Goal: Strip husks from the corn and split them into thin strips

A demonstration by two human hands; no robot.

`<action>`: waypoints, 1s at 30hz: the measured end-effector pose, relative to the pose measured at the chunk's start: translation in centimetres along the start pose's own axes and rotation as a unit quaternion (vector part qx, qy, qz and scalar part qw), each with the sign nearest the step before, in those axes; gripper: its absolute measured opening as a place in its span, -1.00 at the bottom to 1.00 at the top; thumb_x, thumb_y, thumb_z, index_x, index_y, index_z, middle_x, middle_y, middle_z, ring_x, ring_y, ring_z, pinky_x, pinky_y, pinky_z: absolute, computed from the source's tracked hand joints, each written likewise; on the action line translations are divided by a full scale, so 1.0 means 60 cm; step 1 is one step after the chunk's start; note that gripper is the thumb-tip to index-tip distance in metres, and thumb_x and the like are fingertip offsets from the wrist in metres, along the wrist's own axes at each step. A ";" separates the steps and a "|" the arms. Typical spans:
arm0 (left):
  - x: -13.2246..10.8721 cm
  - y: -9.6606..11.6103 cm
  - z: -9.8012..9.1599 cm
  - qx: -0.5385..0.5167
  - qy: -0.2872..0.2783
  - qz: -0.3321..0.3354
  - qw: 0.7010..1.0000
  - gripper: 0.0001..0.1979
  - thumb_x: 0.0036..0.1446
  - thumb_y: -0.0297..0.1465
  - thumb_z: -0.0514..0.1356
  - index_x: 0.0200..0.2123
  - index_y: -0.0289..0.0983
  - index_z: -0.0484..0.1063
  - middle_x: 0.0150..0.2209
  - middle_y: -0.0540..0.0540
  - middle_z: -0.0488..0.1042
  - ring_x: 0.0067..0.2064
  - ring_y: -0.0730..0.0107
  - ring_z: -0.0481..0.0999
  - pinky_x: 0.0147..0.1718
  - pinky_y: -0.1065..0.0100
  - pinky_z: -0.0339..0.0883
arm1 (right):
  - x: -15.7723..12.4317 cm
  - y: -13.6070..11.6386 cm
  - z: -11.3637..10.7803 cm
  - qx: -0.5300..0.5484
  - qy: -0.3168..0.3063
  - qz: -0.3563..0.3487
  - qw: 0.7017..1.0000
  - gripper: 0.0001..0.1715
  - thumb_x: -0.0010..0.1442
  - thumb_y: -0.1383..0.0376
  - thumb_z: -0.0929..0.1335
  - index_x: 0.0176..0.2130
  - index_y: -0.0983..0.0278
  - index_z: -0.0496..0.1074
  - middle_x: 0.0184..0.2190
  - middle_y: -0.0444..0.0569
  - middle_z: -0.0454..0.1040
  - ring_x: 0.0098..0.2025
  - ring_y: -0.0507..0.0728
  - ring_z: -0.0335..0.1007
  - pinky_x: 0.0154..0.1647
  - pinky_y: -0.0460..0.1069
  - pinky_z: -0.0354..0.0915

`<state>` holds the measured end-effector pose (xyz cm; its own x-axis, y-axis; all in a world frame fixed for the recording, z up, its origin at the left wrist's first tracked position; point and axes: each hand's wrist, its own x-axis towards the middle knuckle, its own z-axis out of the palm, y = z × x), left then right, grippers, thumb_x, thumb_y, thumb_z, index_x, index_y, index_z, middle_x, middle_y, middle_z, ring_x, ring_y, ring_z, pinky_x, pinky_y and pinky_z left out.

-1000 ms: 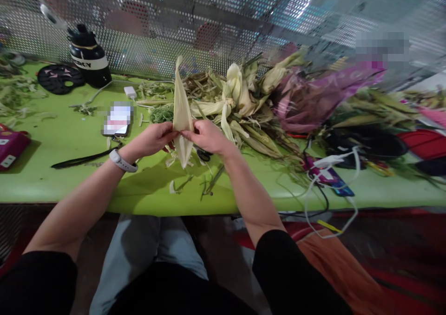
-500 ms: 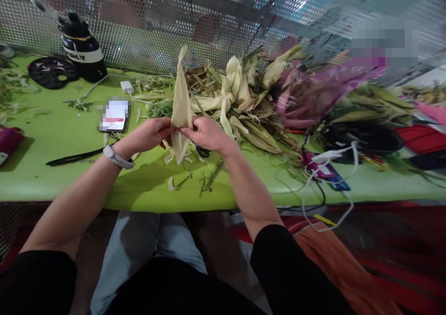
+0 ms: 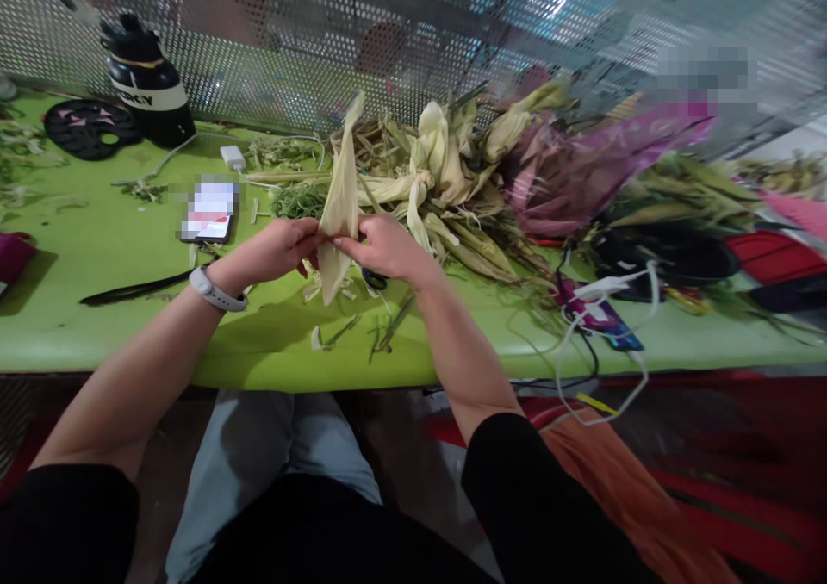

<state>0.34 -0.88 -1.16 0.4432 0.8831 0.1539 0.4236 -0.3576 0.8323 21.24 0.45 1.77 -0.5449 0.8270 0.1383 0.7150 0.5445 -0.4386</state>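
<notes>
A pale corn husk (image 3: 340, 201) stands nearly upright above the green table, pinched low down between both hands. My left hand (image 3: 288, 246) closes its fingers on the husk's left edge. From the other side, my right hand (image 3: 388, 248) grips it with thumb and fingers. Just under my right hand shows a dark ring-shaped handle (image 3: 373, 279), its other part hidden. Behind the hands lies a heap of dry corn husks (image 3: 452, 170), with a tuft of thin green strands (image 3: 301, 201) to its left.
A phone (image 3: 211, 209), a white charger (image 3: 233, 157), a black bottle (image 3: 152, 89) and a black strap (image 3: 133, 293) are on the left. To the right lie a purple bag (image 3: 556, 179) and a white cable (image 3: 637, 386) hanging over the table edge. Perforated metal (image 3: 290, 50) rises behind.
The husk's upper tip has tilted to the right, while both hands keep their grip in almost the same place. The whole view has shifted slightly.
</notes>
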 end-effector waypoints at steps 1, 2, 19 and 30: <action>0.000 0.000 0.000 0.002 0.008 0.004 1.000 -0.83 0.27 -0.31 0.16 -0.35 -0.23 0.44 -0.48 -0.05 0.55 -0.49 0.39 0.55 -0.48 0.43 0.47 | 0.000 -0.001 0.000 -0.007 0.003 -0.005 1.000 -0.67 0.30 0.16 0.33 -0.28 0.37 0.53 -0.31 0.07 0.56 -0.31 0.11 0.40 -0.28 -0.03 0.21; -0.001 0.000 0.000 0.007 0.013 0.008 1.000 -0.82 0.27 -0.30 0.17 -0.37 -0.23 0.44 -0.48 -0.05 0.55 -0.50 0.40 0.54 -0.49 0.43 0.46 | -0.001 -0.002 0.001 -0.017 0.007 -0.009 1.000 -0.68 0.31 0.17 0.33 -0.29 0.37 0.53 -0.31 0.08 0.56 -0.32 0.11 0.40 -0.28 -0.03 0.20; -0.005 0.006 0.001 0.093 0.005 0.021 0.995 -0.83 0.31 -0.32 0.09 -0.25 -0.26 0.43 -0.41 -0.04 0.57 -0.51 0.46 0.52 -0.50 0.46 0.38 | 0.001 -0.007 -0.005 -0.073 -0.033 -0.025 0.996 -0.69 0.36 0.26 0.27 -0.13 0.38 0.54 -0.18 0.11 0.59 -0.20 0.16 0.46 -0.19 -0.02 0.22; -0.005 -0.010 0.016 0.314 0.094 0.116 0.937 -0.78 0.33 -0.32 0.01 -0.28 -0.29 0.38 -0.52 -0.09 0.47 -0.53 0.33 0.46 -0.46 0.33 0.31 | -0.007 -0.031 0.024 -0.200 0.034 -0.012 0.979 -0.65 0.37 0.30 0.21 -0.14 0.39 0.53 -0.18 0.18 0.59 -0.20 0.21 0.51 -0.19 0.03 0.25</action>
<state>0.70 -1.18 -2.23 0.4597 0.7757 0.4324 0.7406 -0.6035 0.2954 19.53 -1.11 1.23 -0.5431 0.8133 0.2087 0.8239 0.5642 -0.0543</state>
